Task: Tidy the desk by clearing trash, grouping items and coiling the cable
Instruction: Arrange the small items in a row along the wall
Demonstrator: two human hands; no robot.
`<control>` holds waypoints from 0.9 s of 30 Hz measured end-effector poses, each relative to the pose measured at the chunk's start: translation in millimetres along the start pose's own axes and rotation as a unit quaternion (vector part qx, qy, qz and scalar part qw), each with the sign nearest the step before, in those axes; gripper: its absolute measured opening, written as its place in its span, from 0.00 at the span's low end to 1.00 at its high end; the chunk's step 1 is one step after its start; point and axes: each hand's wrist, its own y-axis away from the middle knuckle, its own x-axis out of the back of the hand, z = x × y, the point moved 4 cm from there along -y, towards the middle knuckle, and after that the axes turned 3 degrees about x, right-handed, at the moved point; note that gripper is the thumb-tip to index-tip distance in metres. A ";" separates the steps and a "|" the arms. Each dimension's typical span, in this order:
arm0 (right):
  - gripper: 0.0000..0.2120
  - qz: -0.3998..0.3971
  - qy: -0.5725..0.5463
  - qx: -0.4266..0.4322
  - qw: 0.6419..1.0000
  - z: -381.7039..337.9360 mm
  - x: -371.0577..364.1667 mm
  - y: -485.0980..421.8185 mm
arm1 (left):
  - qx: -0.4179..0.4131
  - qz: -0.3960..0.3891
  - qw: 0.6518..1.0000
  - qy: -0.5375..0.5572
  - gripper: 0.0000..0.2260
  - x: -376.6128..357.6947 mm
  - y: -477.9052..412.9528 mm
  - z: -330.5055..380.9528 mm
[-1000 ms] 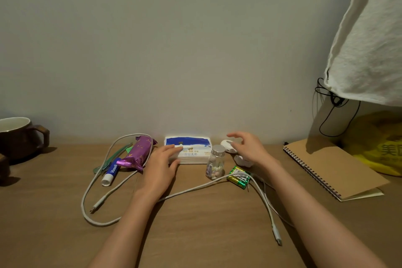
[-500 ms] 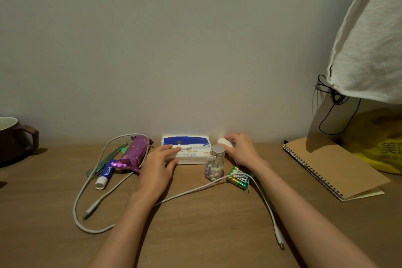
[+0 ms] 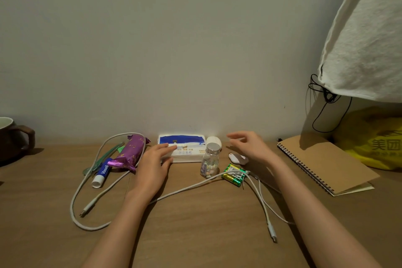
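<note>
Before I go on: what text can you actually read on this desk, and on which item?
"Vaseli" (the rest is hidden): blue-and-white tube.
"美团": yellow plastic bag.
Tissue pack, batteries, purple wrapper: the print is too small or blurred to read.

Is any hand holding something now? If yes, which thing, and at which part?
Nothing is held. The left hand rests straight fingers on the left end of the tissue pack, without a grip; the right hand hovers empty, fingers loose.

bare desk in front, white cable looped across, clutter along wall
</note>
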 end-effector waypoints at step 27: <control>0.15 0.027 0.037 0.044 0.998 -7.2 -25.6 16.3 | -0.007 0.011 1.000 0.008 0.19 1.4 1.2 1.7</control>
